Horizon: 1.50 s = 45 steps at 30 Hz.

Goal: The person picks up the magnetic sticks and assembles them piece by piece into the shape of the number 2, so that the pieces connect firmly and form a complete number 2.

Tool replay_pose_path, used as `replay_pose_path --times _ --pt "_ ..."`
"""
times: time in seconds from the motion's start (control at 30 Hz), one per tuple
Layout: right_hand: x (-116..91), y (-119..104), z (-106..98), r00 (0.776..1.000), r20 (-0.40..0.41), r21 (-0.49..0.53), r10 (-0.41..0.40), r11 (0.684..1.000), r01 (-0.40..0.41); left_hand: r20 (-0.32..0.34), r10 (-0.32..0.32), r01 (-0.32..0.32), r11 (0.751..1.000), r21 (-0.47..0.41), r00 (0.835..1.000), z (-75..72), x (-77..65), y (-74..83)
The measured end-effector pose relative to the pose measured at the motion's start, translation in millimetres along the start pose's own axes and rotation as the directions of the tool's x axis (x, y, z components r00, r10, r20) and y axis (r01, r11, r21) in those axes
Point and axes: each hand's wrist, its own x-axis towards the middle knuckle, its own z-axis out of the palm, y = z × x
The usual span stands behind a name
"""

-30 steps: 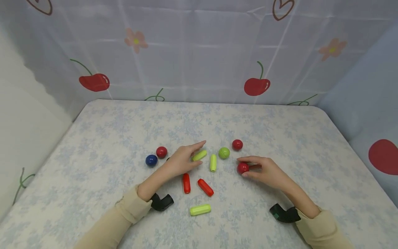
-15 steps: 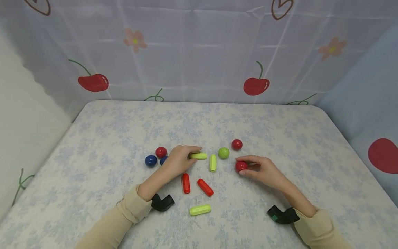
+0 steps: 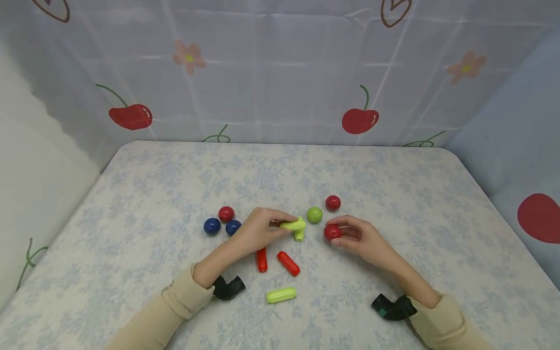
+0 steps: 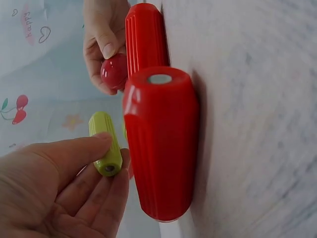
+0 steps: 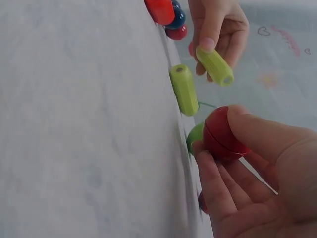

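My left hand (image 3: 258, 228) pinches a yellow-green magnetic rod (image 4: 108, 144) between thumb and fingers, its free end pointing right. In the head view that rod overlaps a second yellow-green rod (image 3: 299, 236); the right wrist view shows the held one raised apart from the rod (image 5: 184, 91) on the table. A red ball (image 5: 223, 134) is held between the thumb and fingers of my right hand (image 3: 363, 239). Between the hands, slightly farther back, sits a green ball (image 3: 314, 214). Behind my right hand rests another red ball (image 3: 333, 202).
Left of my left hand lie two blue balls (image 3: 212, 226) and a red ball (image 3: 226, 213). Nearer the front are two red rods (image 3: 288, 263), one partly behind the left hand, and a yellow-green rod (image 3: 281, 295). A patterned curtain (image 3: 271, 73) hangs behind the table (image 3: 175, 170).
My left hand has taken hold of the yellow-green rod, lifted it and carried it right. My right hand has moved slightly left with the red ball.
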Motion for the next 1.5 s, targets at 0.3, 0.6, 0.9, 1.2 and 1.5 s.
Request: replay_pose_path --times 0.3,0.6,0.9,1.2,1.5 --pt "3.2 -8.7 21.6 1.0 -0.007 0.1 -0.007 0.995 0.007 0.052 0.042 -0.043 0.999 0.032 0.998 2.5 -0.8 6.2" --pt "1.3 -10.3 29.0 0.999 0.034 0.165 -0.02 0.986 0.014 0.09 0.045 -0.054 0.993 0.102 0.995 7.1 -1.8 12.5" --pt "1.0 -6.9 31.9 0.998 0.051 0.107 -0.026 0.994 0.02 0.105 0.058 -0.066 0.995 0.072 0.993 10.0 -3.2 13.6" --pt "-0.8 -3.9 32.1 0.999 0.033 0.056 -0.014 0.998 0.012 0.119 0.03 -0.046 0.99 0.134 0.992 -8.8 -8.7 6.7" --pt "0.8 -3.3 31.8 0.999 0.047 0.066 -0.012 0.998 0.009 0.106 -0.031 -0.005 0.947 0.32 0.994 -64.0 -38.4 -2.0"
